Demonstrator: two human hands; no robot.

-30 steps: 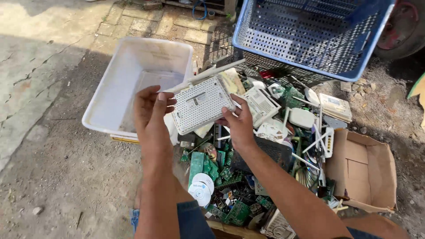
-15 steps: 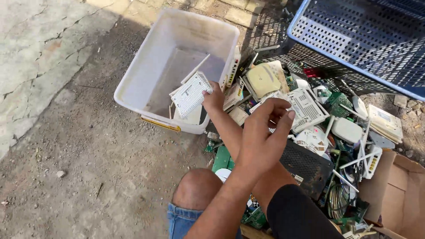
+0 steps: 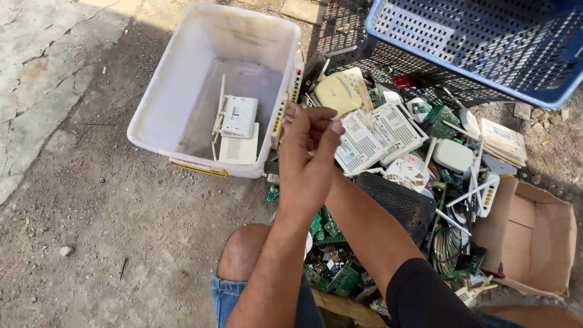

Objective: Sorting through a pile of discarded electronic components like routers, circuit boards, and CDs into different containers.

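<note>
Two hands meet low over the heap: the left hand [image 3: 306,161] is in front, fingers loosely curled and holding nothing, hiding the right hand [image 3: 290,118] so its grip cannot be told. Beyond them white router casings [image 3: 376,136] lie jumbled with green circuit boards [image 3: 340,280]. Farther off, at the white tub's [image 3: 182,100] near wall, a white router [image 3: 238,116] rests flat, apart from the heap.

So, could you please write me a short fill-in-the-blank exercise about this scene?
1. The white router casings lie inside the ____ tub.
2. The crate at upper right is ____ in colour.
3. The box at lower right is made of ____.

Missing words: white; blue; cardboard.
</note>
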